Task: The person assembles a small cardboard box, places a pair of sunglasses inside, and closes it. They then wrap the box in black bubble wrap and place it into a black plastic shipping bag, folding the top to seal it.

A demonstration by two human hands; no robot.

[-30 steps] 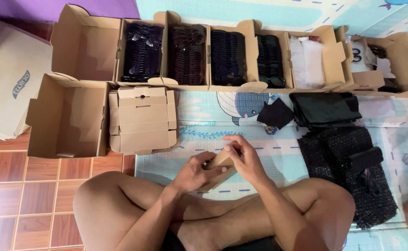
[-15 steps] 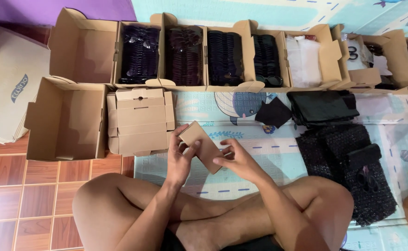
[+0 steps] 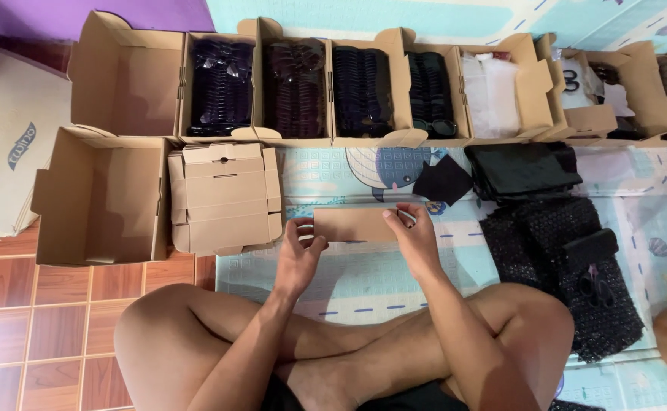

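I hold a small brown cardboard box (image 3: 355, 224) in front of me, level, with its long side across. My left hand (image 3: 300, 255) grips its left end, fingers curled around the edge. My right hand (image 3: 412, 232) holds its right end from above. I sit cross-legged on a patterned play mat (image 3: 349, 281); my knees are below the hands. A stack of flat folded cardboard boxes (image 3: 223, 199) lies just left of my left hand.
A row of open cartons (image 3: 364, 91) with dark items runs along the top. Two empty cartons (image 3: 105, 194) stand at the left. Black pouches (image 3: 524, 169) and black bubble wrap (image 3: 569, 266) lie at the right. Tiled floor (image 3: 37, 327) is lower left.
The small box was tilted and lower between my hands; now it is raised, turned level and stretched between both hands.
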